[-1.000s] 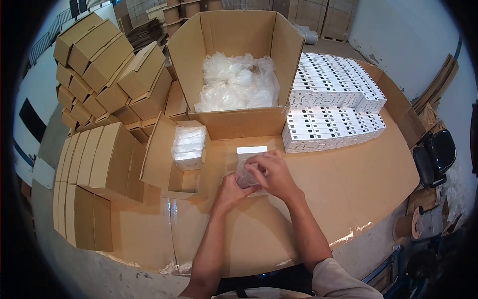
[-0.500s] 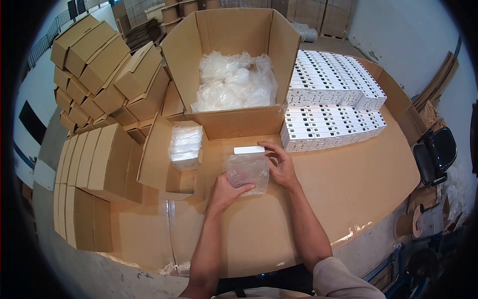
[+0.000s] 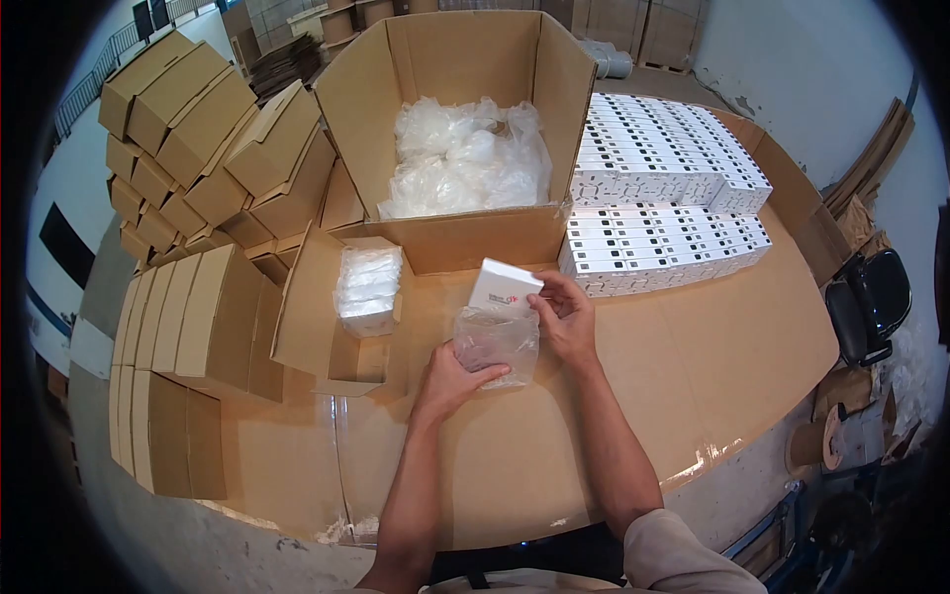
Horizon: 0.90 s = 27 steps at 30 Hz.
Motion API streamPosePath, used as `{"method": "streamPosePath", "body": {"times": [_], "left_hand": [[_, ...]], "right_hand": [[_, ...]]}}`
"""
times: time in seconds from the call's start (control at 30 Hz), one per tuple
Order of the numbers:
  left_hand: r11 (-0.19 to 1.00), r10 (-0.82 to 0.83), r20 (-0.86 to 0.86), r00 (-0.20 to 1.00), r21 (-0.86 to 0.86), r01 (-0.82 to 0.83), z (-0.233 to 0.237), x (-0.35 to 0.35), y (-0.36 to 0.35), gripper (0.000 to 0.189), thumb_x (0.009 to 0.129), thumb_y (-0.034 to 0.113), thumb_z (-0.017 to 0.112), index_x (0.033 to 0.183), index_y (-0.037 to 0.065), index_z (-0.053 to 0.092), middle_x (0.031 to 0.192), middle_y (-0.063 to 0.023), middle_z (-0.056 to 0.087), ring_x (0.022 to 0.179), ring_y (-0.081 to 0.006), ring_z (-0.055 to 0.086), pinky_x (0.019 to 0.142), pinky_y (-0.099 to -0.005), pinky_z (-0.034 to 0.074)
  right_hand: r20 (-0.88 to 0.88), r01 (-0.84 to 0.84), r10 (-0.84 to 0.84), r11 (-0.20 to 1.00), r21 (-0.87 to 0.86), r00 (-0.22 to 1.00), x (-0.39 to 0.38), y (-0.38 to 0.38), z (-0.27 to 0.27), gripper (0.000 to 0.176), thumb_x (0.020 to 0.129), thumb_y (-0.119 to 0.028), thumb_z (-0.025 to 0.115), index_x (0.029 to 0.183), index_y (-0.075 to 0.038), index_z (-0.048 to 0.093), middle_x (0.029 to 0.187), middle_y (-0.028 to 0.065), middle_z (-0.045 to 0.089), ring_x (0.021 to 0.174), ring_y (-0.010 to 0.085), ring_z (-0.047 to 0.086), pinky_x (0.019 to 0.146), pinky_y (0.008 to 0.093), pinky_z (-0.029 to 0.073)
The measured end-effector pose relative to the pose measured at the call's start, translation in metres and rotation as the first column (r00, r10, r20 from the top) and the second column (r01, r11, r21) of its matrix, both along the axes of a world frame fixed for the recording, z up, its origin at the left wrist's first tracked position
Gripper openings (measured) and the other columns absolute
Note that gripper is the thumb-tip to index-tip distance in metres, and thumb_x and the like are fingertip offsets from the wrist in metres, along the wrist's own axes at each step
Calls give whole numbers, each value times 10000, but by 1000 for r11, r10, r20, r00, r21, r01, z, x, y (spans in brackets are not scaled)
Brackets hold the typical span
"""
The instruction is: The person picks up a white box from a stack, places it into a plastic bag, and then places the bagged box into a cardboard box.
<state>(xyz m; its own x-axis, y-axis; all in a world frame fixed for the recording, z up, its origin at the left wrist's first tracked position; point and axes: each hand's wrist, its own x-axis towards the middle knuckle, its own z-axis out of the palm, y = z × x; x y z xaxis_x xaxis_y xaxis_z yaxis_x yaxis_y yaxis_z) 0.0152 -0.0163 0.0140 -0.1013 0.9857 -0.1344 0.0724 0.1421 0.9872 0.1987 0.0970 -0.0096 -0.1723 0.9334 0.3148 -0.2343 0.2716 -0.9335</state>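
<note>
My left hand (image 3: 458, 380) is closed on the lower left of a clear plastic bag (image 3: 495, 346), thumb across its front. A small white box (image 3: 503, 287) with red and dark print stands tilted at the bag's mouth, its lower edge overlapping the plastic. My right hand (image 3: 566, 315) pinches the box by its right edge. Left of the bag sits an open cardboard carton (image 3: 356, 368), in which a row of bagged white boxes (image 3: 370, 285) fills the far part.
Behind stands a big cardboard box (image 3: 465, 59) of loose plastic bags (image 3: 465, 163). Stacked white boxes (image 3: 663, 238) occupy the right rear of the cardboard-covered table (image 3: 693, 366). Brown cartons (image 3: 188, 327) line the left, with more piled (image 3: 198, 129) behind them. A black chair (image 3: 871, 307) is beyond the right edge.
The white box has tipped so its printed broad face shows, where only a narrow edge showed before. My right hand has shifted slightly right with it; my left keeps hold of the bag.
</note>
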Motion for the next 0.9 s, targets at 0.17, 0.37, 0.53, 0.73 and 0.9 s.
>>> {"method": "streamPosePath", "body": {"times": [0.17, 0.37, 0.53, 0.73, 0.9], "left_hand": [[1000, -22, 21, 1000, -4, 22, -8, 1, 1, 465, 754, 128, 926, 1135, -25, 708, 1062, -76, 758, 962, -147, 717, 864, -310, 587], [999, -40, -11, 999, 11, 40, -5, 2, 1, 485, 753, 122, 925, 1154, -32, 699, 1077, -88, 768, 974, -146, 718, 881, -311, 578], [999, -27, -10, 1000, -42, 27, 2, 1, 1, 475, 754, 123, 924, 1145, -29, 701, 1080, -87, 766, 983, -151, 720, 887, -313, 576], [1000, -18, -44, 999, -15, 17, -1, -3, 2, 489, 748, 151, 931, 1135, -35, 697, 1081, -99, 759, 981, -162, 721, 882, -317, 575], [1000, -16, -24, 1000, -4, 16, -9, -5, 3, 486, 749, 122, 928, 1152, -16, 695, 1090, -82, 757, 977, -158, 710, 882, -328, 570]], "right_hand": [[-319, 51, -79, 994, -94, 945, -3, -8, 28, 266, 963, 48, 664, 1194, 27, 534, 1136, 161, 663, 1006, 236, 713, 845, 395, 663], [-452, 1, -37, 997, -80, 891, -1, -8, 24, 220, 955, 18, 696, 1097, 15, 528, 1117, 188, 663, 999, 270, 725, 852, 424, 667], [-330, -2, -6, 1000, -26, 944, 2, -14, 31, 210, 943, 12, 722, 1048, 26, 540, 1064, 178, 687, 975, 237, 731, 857, 376, 653], [-190, 7, -1, 999, 35, 982, 8, -17, 31, 204, 937, 14, 733, 1035, 2, 555, 1022, 120, 692, 976, 169, 715, 841, 269, 577], [-187, -19, 28, 999, 50, 982, 10, -15, 30, 205, 924, 27, 739, 1027, 1, 563, 1019, 116, 696, 962, 146, 699, 846, 259, 542]]}}
